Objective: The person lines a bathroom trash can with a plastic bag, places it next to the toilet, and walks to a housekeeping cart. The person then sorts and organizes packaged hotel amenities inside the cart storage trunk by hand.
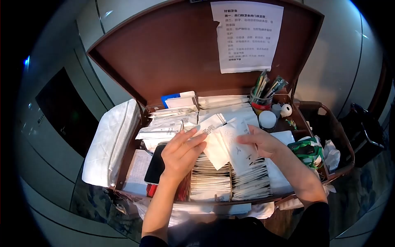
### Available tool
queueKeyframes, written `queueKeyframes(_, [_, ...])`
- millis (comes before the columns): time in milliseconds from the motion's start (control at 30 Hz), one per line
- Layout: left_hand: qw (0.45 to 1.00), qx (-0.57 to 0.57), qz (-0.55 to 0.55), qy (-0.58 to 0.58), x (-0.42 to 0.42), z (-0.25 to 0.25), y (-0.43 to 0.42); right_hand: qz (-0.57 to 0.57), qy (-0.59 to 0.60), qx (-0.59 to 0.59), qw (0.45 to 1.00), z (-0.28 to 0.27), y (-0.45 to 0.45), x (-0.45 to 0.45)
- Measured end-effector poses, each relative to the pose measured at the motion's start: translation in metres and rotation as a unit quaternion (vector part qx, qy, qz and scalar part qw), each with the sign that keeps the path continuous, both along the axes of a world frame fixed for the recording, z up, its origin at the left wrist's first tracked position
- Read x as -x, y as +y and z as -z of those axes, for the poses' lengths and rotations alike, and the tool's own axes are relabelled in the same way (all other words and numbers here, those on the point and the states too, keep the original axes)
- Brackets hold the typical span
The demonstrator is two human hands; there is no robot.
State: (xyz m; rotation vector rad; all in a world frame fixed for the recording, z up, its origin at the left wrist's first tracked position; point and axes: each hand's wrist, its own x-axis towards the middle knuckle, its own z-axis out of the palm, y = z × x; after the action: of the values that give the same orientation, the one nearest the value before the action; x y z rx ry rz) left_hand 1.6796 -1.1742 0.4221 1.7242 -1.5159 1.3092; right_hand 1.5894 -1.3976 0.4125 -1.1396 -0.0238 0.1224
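My left hand (181, 153) is closed at the edge of a cream-white paper packet (217, 149), its thumb hidden from view. My right hand (263, 142) grips another white packet (238, 150) with small print, thumb on the front. The two packets overlap between my hands. Below them, rows of similar packets (210, 187) stand packed on edge in a brown case (123, 168). Beneath my left wrist a black phone (154, 166) lies partly covered. More flat white packets (160, 131) are stacked just beyond my left hand.
The raised lid (164, 49) carries a printed sheet (249, 37). A jar of wrapped sticks (262, 99) and a white-lidded container (267, 119) stand at the back right. Folded white cloth (109, 144) rests on the left; a brown basket (349, 152) hangs on the right.
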Motion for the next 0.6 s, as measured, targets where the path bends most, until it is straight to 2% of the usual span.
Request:
queueKeyframes(67, [0.998,0.001,0.054,0.025,-0.002,0.001,0.000,-0.017,-0.002,-0.020,1.000,0.006,-0.006,-0.004])
queueKeyframes(267, [0.996,-0.029,0.067,0.049,0.000,-0.007,0.003,-0.031,-0.003,-0.043,0.999,0.005,-0.012,-0.005])
queueKeyframes(400, [0.994,-0.004,0.082,0.068,-0.004,-0.004,0.007,-0.032,0.012,-0.037,0.999,0.006,-0.010,-0.006])
queueKeyframes(467, [0.984,0.071,0.069,0.148,-0.007,-0.001,0.009,-0.017,0.014,-0.011,1.000,0.004,-0.008,-0.004])
queueKeyframes(567, [0.927,0.209,0.110,0.293,-0.020,0.008,0.007,0.009,0.012,0.050,0.999,0.000,-0.003,-0.002])
queueKeyframes(600, [0.896,0.232,0.051,0.375,-0.019,0.007,0.008,0.022,0.008,0.086,0.996,-0.001,-0.001,-0.002])
